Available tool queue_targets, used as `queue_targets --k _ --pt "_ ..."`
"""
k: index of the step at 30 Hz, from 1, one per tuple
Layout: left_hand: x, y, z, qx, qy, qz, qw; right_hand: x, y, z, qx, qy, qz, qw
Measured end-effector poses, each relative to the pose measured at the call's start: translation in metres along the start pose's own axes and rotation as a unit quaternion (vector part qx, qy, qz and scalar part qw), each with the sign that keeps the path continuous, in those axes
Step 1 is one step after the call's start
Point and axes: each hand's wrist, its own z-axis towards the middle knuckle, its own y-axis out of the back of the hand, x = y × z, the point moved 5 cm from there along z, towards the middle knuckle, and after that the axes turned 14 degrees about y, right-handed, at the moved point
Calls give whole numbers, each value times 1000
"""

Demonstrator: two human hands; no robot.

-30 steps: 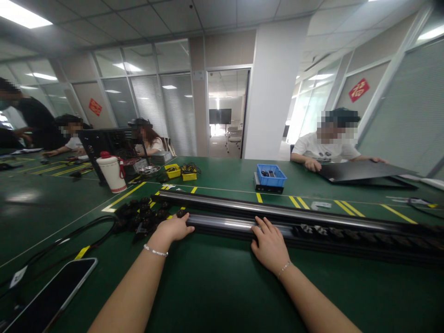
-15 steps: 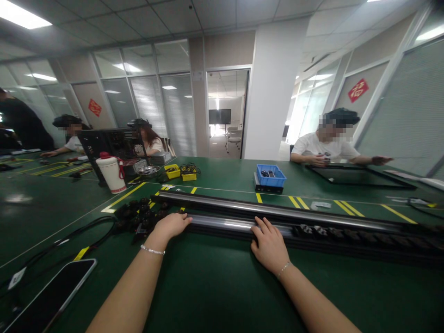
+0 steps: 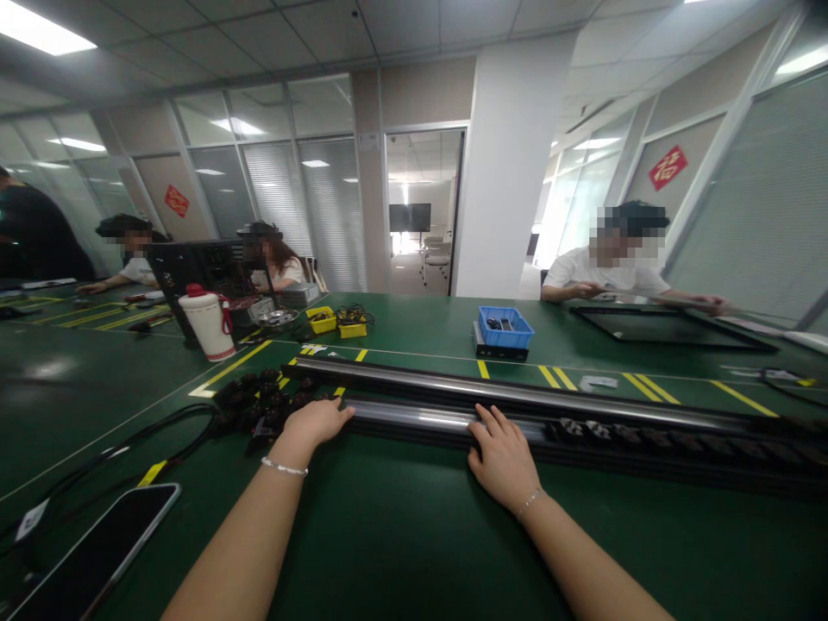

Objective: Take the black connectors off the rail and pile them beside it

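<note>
Both hands rest on a long black rail with a shiny silver rod (image 3: 414, 419) that lies across the green bench (image 3: 401, 543), closer to the near edge than the far one. The left hand (image 3: 315, 422) lies at the left end of that rail, fingers bent softly over the tip, not spread wide. The right hand (image 3: 503, 457) lies flat on top of the rail near its middle, fingers close together and pressing down. Neither hand has lifted the rail; it sits flat on the bench. Judging by this, the work looks to be at an early or middle step: the rail is being held steady, and the pile of small black parts (image 3: 262, 402) by its left end looks loose and not fitted on.

Counting: two long rails lie side by side, the near one and a second rail (image 3: 517, 392) just behind it. Two yellow bins (image 3: 336, 323) sit toward the far edge, and one blue bin (image 3: 506, 327) is there too. One white jug with a red lid (image 3: 208, 322) stands toward the far left. One phone (image 3: 97, 552) lies at the near left corner. One person in a white shirt (image 3: 611, 272) works across the bench.
</note>
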Motion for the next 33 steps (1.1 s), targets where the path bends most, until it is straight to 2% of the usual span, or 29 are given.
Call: queue_targets --k 12,21,28,33 --pt "-2 0 -7 -25 24 -8 999 0 0 -1 -4 2 -3 1000" --pt "-1 3 -13 24 44 25 998 -1 0 0 1 -2 0 1000" --pt "-2 4 -14 -22 67 2 998 -1 0 0 0 -3 -1 1000" --pt "-4 8 -19 -17 86 7 996 0 1 0 2 -1 2 1000"
